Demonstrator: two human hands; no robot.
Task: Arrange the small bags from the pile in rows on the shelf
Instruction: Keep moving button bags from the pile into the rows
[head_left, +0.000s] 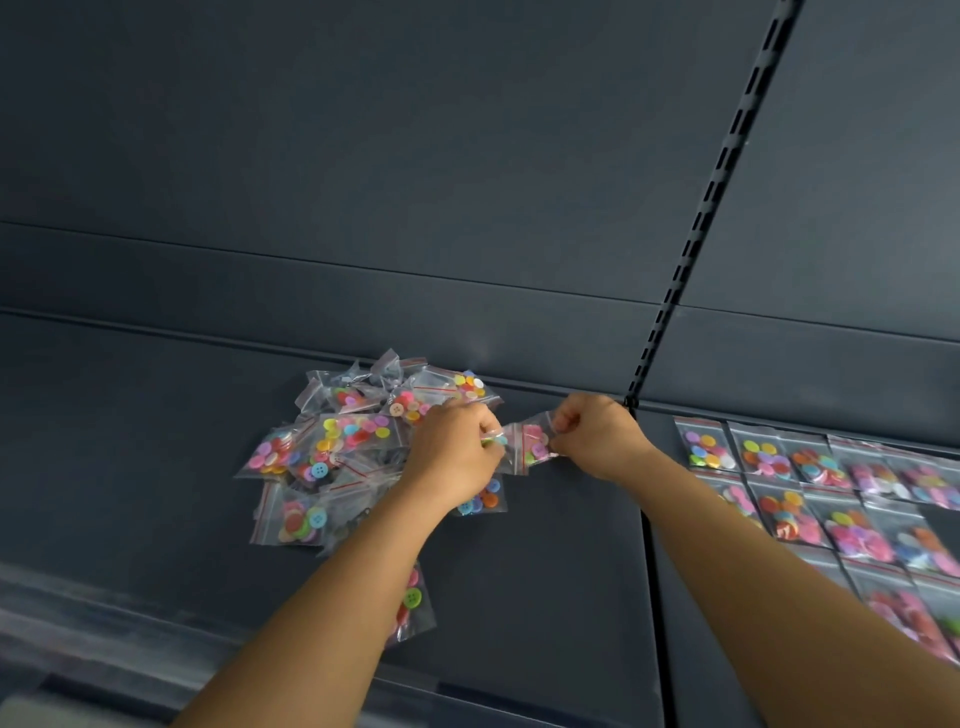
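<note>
Rows (810, 483) begun on shelf (545, 597), right section; several bags laid flat, side by side. Pile (337, 452) at centre remains large. My left hand (457, 452) and right hand (592, 431) both pinch one small bag (532, 441) between pile and rows. Judged: well under half done.

A dark grey shelf (545, 571) fills the lower half of the frame, meeting a dark back panel (363, 156) along a seam. A slotted upright (711, 208) runs diagonally from the upper right down to the shelf's back edge, and a narrow joint continues from there toward the lower edge. Left of centre lies a loose pile of small bags (332, 447), clear and filled with coloured buttons. One single bag (413, 605) lies apart, nearer the lower edge. At the right, rows of bags (831, 499) lie flat, side by side.
</note>
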